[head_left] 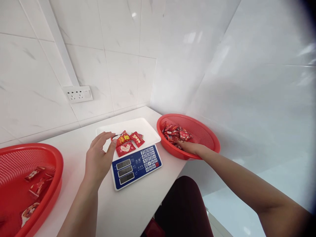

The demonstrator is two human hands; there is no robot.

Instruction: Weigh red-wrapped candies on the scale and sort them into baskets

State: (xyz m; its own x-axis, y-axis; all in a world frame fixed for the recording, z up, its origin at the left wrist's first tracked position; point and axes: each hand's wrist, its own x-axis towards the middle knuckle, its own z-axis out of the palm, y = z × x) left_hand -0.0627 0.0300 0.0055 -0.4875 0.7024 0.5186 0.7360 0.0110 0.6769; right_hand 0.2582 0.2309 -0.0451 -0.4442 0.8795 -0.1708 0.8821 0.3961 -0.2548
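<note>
From my remote seat, I take the scale (pixel 138 174) as my landmark. Well to its left sits a left basket (pixel 57 161), red and perforated, with a few wrapped packets (pixel 40 186) inside.

At the scale's left edge, my left hand (pixel 101 153) has thumb and forefinger pinched on the end of a yellow-lettered packet (pixel 123 139). A heart-printed packet (pixel 125 149) lies just in front of it, against the scale's blue panel, and a small red packet (pixel 137 139) rests right of both, on the scale's white tray (pixel 149 131). I judge these light and soft-skinned, the shiny film a bit slippery; I'd take them by a crimped end or flat across the middle, gently, in case the contents crumble.

Just right of the scale, a right basket (pixel 208 135) holds a loose heap of red packets (pixel 172 131). My right hand (pixel 189 147) reaches down into it, fingertips buried, so I cannot tell whether they grip anything.

Under the scale is a smooth white tabletop (pixel 118 210), with a dark-clothed leg (pixel 184 207) below its near edge. Behind rises a glossy, marble-veined tile wall (pixel 123 75), with a socket (pixel 77 94) above and left of the scale.
</note>
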